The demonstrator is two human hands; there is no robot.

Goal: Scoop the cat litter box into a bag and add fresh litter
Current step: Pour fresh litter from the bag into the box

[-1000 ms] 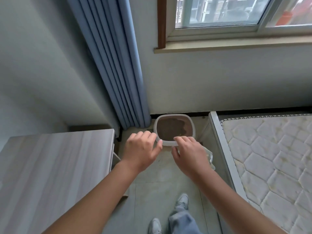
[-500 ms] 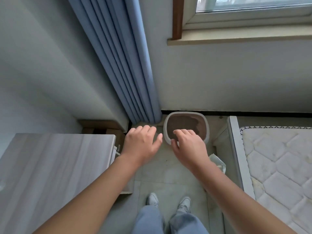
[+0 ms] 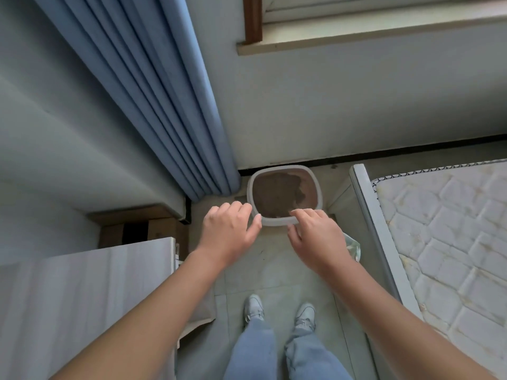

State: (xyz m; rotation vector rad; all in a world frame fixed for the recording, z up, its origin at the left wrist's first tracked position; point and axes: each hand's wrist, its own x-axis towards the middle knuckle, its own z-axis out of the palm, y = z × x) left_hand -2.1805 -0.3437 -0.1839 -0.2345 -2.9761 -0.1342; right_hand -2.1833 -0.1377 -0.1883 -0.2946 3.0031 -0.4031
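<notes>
Two hands out front, both empty, fingers loosely curled: left hand (image 3: 229,231), right hand (image 3: 315,239). Seen overlapping near rim of litter box (image 3: 276,222); contact unclear. Box on floor (image 3: 274,272) against wall (image 3: 356,105), curtain (image 3: 175,105) hem at its left, bed frame (image 3: 375,229) edge to right. Behind right hand, plastic bag (image 3: 353,244) partly hidden. Narrow floor strip between desk top (image 3: 82,297) and bed frame.

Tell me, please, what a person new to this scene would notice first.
The left hand and the right hand reach forward, empty, with fingers loosely curled, above the near rim of a white litter box of brown litter on the floor by the wall. A pleated blue curtain hangs to its left; a quilted white mattress lies at the right.
</notes>
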